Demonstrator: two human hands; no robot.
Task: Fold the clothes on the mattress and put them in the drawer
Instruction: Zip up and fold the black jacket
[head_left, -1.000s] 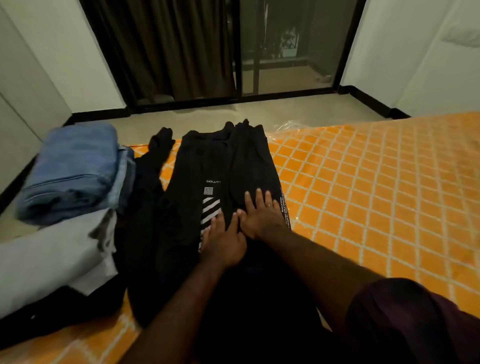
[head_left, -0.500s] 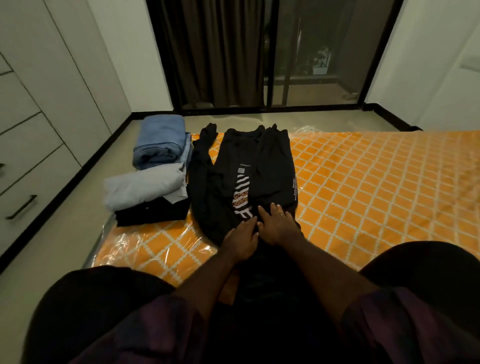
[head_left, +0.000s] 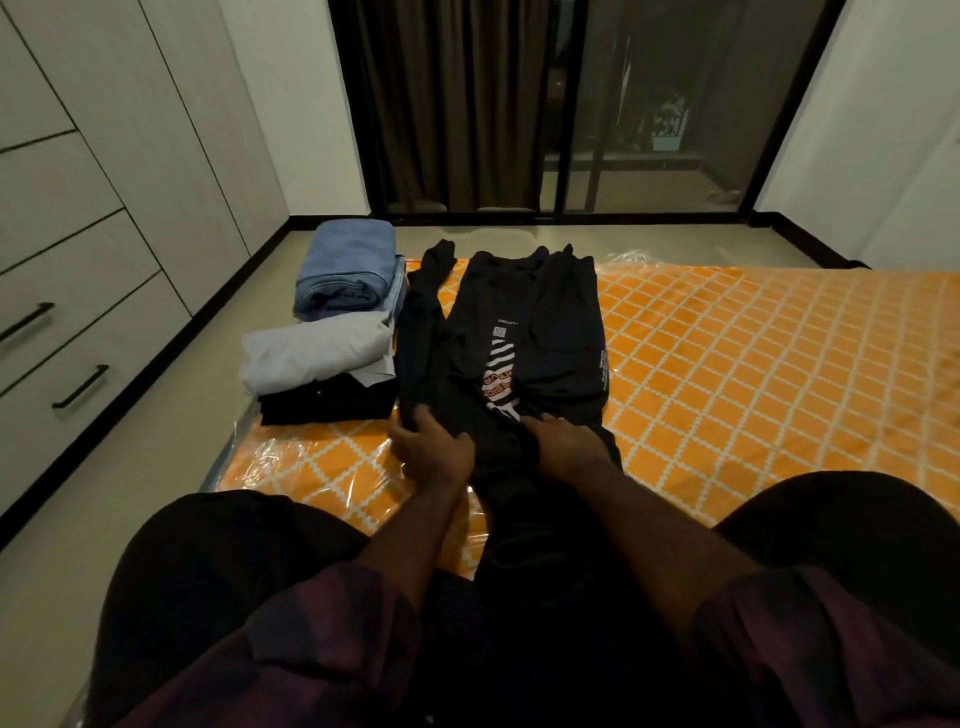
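**Folding shirt (head_left: 524, 332), mid-step**

Black shirt lies lengthwise on mattress (head_left: 753, 364), sides turned in. Left hand (head_left: 431, 447) and right hand (head_left: 566, 447) both grasp its near end, fingers curled into the cloth. Folded pile (head_left: 322, 353) sits just left. Next move, likely: lift near end evenly, carry it toward the collar, then stack. Drawers (head_left: 78, 338) closed.

We see an orange mattress (head_left: 727, 364) wrapped in clear plastic (head_left: 270, 457); on it lie a black shirt (head_left: 545, 322) and, just left, folded clothes (head_left: 317, 353).
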